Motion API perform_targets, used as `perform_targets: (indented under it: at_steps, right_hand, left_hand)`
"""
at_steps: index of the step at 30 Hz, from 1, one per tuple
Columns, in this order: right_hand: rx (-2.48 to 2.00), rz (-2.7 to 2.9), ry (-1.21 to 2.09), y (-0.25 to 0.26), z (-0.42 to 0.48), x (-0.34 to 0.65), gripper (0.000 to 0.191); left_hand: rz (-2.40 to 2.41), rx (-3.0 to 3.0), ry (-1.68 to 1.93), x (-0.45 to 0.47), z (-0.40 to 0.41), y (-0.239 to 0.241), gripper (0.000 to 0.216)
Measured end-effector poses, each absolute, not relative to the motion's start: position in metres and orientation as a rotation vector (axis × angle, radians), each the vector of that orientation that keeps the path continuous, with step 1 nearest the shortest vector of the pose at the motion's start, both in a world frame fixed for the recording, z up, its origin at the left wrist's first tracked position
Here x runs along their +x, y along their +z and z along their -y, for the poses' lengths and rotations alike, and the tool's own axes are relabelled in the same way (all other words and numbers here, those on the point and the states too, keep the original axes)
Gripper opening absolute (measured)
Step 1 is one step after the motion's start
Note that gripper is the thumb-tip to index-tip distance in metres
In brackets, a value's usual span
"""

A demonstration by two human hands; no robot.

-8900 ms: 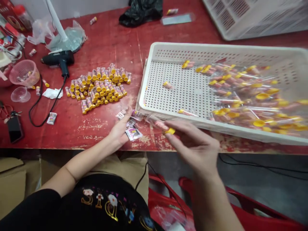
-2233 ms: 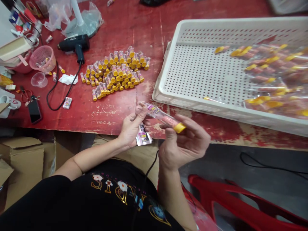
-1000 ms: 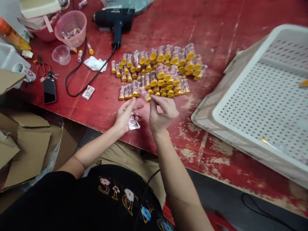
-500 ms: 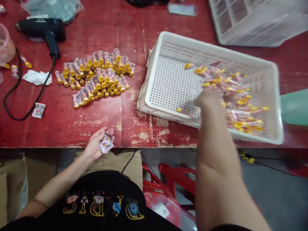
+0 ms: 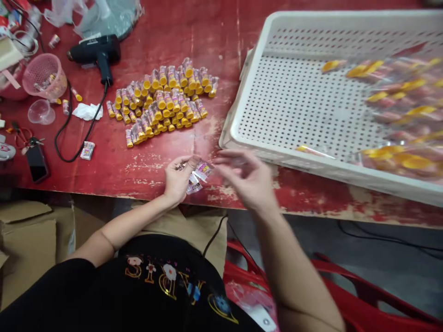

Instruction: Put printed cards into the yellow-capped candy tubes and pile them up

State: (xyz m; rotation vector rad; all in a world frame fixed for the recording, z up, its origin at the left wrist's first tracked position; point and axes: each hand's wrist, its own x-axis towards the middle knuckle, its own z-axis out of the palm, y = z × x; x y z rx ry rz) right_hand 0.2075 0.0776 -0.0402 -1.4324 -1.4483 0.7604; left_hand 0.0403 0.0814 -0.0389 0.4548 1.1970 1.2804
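Observation:
My left hand [image 5: 178, 180] is closed on several small printed plastic sleeves [image 5: 202, 170], which fan out from its fingers above the table's front edge. Close to their right side is my right hand [image 5: 247, 177], blurred, its fingers bent toward the sleeves; whether it holds anything I cannot make out. Behind both hands lies a stacked pile of small yellow-capped tubes [image 5: 162, 101] in printed wraps. To the right, a white perforated crate [image 5: 294, 106] holds more yellow-ended pieces [image 5: 415, 110] in clear plastic, mostly at its right side.
A black heat gun [image 5: 95, 51] lies at the back left, its cord curling over the red table [image 5: 221, 27]. Near it are a pink basket [image 5: 44, 69], a crumpled tissue [image 5: 87, 111], a small sleeve bundle [image 5: 87, 151] and a phone [image 5: 37, 162]. Red stools stand below.
My right hand has come out of the crate, moving left to beside my left hand. My left hand has risen over the table with the sleeves. The view has shifted left.

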Motion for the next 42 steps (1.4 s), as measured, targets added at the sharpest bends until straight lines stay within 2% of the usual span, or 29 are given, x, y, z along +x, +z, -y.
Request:
perform_targets:
  at_steps: [2, 5, 8, 12, 17, 21, 25, 30, 33, 42]
  right_hand:
    - [-1.357, 1.224, 0.941, -0.040, -0.060, 0.164, 0.041]
    - [-1.348, 0.990, 0.952, -0.038, -0.053, 0.136, 0.033]
    - [-1.333, 1.004, 0.930, -0.035, -0.053, 0.138, 0.030]
    - [-1.212, 1.154, 0.965, -0.028, -0.038, 0.156, 0.038]
    - [-1.248, 1.304, 0.754, -0.015, -0.007, 0.167, 0.050]
    - [-1.286, 1.457, 0.461, -0.010, 0.002, 0.168, 0.032]
    - [-1.275, 1.569, 0.214, -0.007, 0.005, 0.171, 0.037]
    - [-1.201, 1.575, 0.617, -0.001, 0.012, 0.172, 0.049]
    - [-1.163, 1.539, 0.654, -0.002, 0.011, 0.168, 0.054]
    - [-1.173, 1.253, 0.364, -0.009, -0.008, 0.139, 0.029]
  left_hand:
    - [-1.170, 0.505, 1.272, 0.040, -0.075, -0.037, 0.038]
    - [-1.146, 0.502, 1.281, 0.036, -0.067, -0.029, 0.043]
    - [-1.177, 0.470, 1.309, 0.033, -0.064, -0.021, 0.048]
    - [-1.212, 0.414, 1.246, 0.031, -0.065, -0.012, 0.052]
    - [-1.149, 0.425, 1.215, 0.029, -0.063, -0.006, 0.053]
    - [-1.119, 0.465, 1.120, 0.029, -0.058, -0.002, 0.054]
    - [-1.021, 0.526, 1.064, 0.029, -0.053, 0.001, 0.058]
    - [-0.903, 0.511, 1.052, 0.025, -0.049, 0.006, 0.059]
    - [-0.814, 0.501, 0.972, 0.020, -0.050, 0.008, 0.062]
    - [-0.802, 0.582, 0.940, 0.006, -0.045, 0.006, 0.059]
